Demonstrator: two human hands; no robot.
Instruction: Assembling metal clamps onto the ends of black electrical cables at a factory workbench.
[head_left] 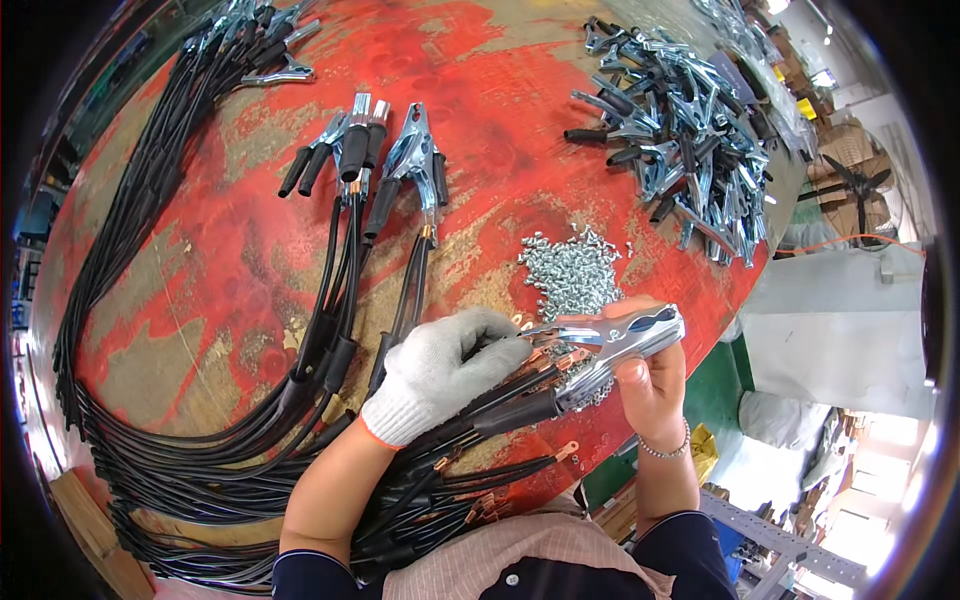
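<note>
My right hand [655, 390], bare with a bead bracelet at the wrist, grips a silver metal spring clamp [625, 338] whose jaws point right. One clamp handle wears a black sleeve [515, 412] and slants down-left; the other, bare metal, reaches toward my left fingertips. My left hand [435, 372], in a white knit glove, is closed in a pinch beside that bare handle and a copper cable lug [540, 352]. What exactly its fingertips hold is hidden. Black cables [480, 400] with copper lugs run beneath both hands. A pile of small silver screws [570, 272] lies just beyond them.
Clamps fitted to cables [408, 160] rest on the red, worn table [480, 60]. A heap of loose clamps [695, 140] fills the far right. Bundled black cables [140, 210] curve along the left side, with more clamps at their far end. Lugged cable ends [568, 452] lie near my body.
</note>
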